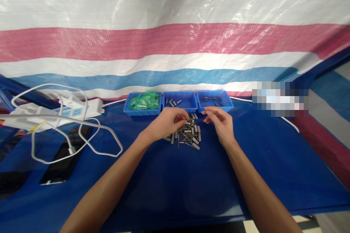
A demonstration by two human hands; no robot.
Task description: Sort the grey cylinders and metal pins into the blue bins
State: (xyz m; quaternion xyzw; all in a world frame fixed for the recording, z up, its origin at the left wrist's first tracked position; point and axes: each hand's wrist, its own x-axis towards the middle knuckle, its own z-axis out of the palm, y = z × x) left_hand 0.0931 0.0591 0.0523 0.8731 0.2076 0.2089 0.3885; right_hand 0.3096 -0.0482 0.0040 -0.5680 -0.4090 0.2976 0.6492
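A heap of small grey cylinders and thin metal pins [188, 134] lies on the blue table cover [175, 185], just in front of three blue trays. My left hand [168, 123] hovers over the heap's left side, its fingers curled in a pinch on a small part that I cannot make out. My right hand [221, 121] is at the heap's right, below the right tray [214, 101], thumb and fingers pinched together; what they hold is too small to tell. The middle tray [179, 102] holds a few grey cylinders, the right tray a few thin pins.
The left tray [142, 102] is full of green pieces. A white power strip [79, 107] with looping white cables [90, 142] lies at the left, beside a dark phone [64, 156]. A striped tarp [175, 43] hangs behind the table.
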